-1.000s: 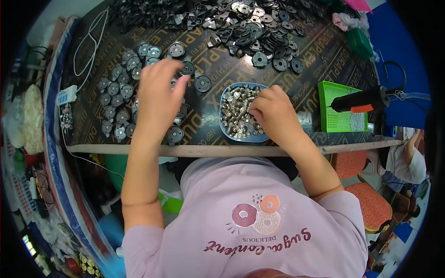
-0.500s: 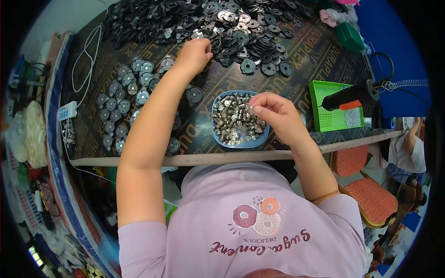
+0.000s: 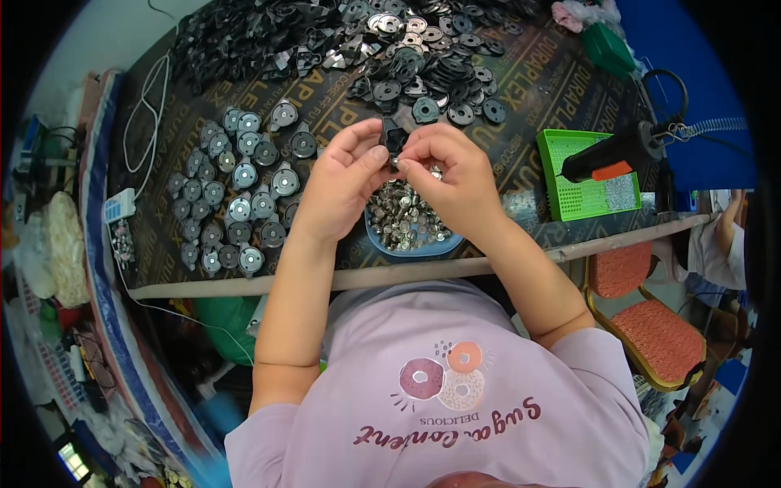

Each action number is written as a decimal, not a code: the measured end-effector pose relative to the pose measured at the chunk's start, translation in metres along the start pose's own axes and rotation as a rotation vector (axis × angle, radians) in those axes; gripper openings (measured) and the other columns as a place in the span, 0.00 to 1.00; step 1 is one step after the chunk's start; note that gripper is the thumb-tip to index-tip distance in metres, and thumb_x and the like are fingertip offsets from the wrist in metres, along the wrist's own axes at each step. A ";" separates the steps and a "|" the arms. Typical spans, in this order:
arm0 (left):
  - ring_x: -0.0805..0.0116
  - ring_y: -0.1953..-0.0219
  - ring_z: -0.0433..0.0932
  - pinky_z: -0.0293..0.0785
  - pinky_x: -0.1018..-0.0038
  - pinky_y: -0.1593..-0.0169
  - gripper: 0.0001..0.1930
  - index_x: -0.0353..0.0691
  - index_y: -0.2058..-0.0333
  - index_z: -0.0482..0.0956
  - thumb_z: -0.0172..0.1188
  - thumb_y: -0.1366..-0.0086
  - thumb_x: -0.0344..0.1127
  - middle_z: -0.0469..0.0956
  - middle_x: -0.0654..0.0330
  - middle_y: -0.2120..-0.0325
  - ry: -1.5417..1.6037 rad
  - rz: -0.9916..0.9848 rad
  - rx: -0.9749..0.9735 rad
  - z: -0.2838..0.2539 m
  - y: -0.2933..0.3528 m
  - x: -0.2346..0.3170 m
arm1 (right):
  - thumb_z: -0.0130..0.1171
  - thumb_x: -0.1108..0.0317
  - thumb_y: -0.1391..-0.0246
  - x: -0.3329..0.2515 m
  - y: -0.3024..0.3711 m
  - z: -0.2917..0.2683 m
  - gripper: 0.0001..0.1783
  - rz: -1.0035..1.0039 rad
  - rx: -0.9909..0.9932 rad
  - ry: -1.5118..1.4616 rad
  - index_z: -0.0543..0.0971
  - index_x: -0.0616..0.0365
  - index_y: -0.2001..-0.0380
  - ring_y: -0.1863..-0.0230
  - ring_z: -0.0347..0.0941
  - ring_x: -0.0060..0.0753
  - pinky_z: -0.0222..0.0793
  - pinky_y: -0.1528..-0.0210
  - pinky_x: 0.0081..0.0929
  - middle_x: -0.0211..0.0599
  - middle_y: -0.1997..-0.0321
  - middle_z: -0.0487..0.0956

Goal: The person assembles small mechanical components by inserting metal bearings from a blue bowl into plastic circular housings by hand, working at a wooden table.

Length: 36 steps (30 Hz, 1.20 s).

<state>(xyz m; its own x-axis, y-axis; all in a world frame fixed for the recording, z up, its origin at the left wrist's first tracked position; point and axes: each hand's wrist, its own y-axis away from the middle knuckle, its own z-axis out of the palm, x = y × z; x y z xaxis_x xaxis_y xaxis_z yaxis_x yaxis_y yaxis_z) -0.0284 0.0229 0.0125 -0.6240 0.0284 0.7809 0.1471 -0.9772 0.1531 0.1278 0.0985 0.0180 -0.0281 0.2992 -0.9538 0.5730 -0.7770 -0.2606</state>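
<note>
My left hand (image 3: 342, 179) and my right hand (image 3: 451, 175) meet above the table, both pinching one small black plastic part (image 3: 394, 137) between their fingertips. Directly under them stands a blue bowl (image 3: 411, 246) filled with small silvery metal pieces (image 3: 403, 220). To the left lie rows of black round parts with shiny centres (image 3: 236, 195). A large heap of loose black parts (image 3: 407, 57) covers the far side of the table.
A green perforated tray (image 3: 586, 175) sits at the right with a black and orange power tool (image 3: 614, 154) hanging over it on a coiled cable. A white cable (image 3: 146, 106) and a white power strip (image 3: 119, 205) lie at the left. Another person sits at far right (image 3: 720, 236).
My left hand came back from the far heap with a black part. My right hand rose from the bowl, and both hands now meet on the part.
</note>
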 end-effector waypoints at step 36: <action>0.59 0.60 0.82 0.83 0.68 0.59 0.19 0.34 0.46 0.63 0.51 0.34 0.22 0.76 0.47 0.54 -0.135 -0.051 0.253 -0.003 0.026 -0.006 | 0.66 0.73 0.56 0.059 -0.038 -0.071 0.09 0.034 0.039 0.730 0.84 0.59 0.67 0.64 0.78 0.41 0.74 0.61 0.33 0.43 0.65 0.80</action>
<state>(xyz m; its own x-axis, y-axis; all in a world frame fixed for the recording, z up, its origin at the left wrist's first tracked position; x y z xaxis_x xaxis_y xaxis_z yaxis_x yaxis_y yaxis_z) -0.0230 -0.0034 0.0101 -0.5304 0.1204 0.8391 0.3158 -0.8906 0.3274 0.1619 0.1851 -0.0178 0.5498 0.5572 -0.6224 0.5339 -0.8074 -0.2512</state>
